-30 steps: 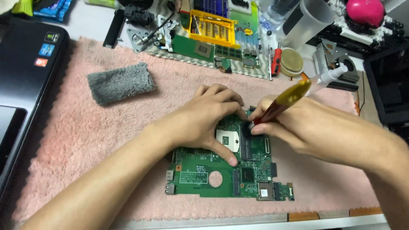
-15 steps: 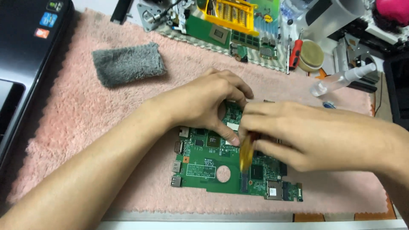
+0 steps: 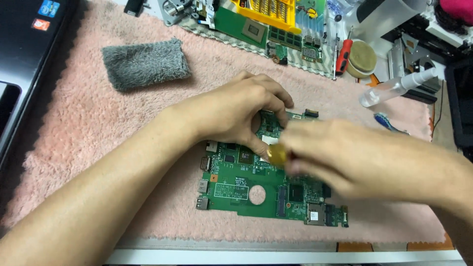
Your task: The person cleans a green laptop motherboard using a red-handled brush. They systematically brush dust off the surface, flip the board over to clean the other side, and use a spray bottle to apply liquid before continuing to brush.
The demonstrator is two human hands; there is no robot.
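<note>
1. The green circuit board point(image 3: 246, 189) lies flat on the pink fluffy mat point(image 3: 88, 143), its long axis running left to right, the port edge facing left.
2. The left hand point(image 3: 236, 111) presses down on the board's upper part, fingers curled, thumb on it.
3. The right hand point(image 3: 340, 155), blurred, pinches a screwdriver whose yellow handle end point(image 3: 277, 154) points toward the viewer.
4. A grey cloth point(image 3: 145, 63) lies well apart, upper left.
5. At the desk's far edge, a yellow tray point(image 3: 273, 10) holds a row of small bits.

right hand point(image 3: 345, 157): we see it motion-blurred, grip unclear
yellow tool end point(image 3: 277, 154): shaft hidden behind that hand
circuit board point(image 3: 256, 189): our hands cover its upper middle
laptop point(image 3: 22, 54): cut off at left edge
</note>
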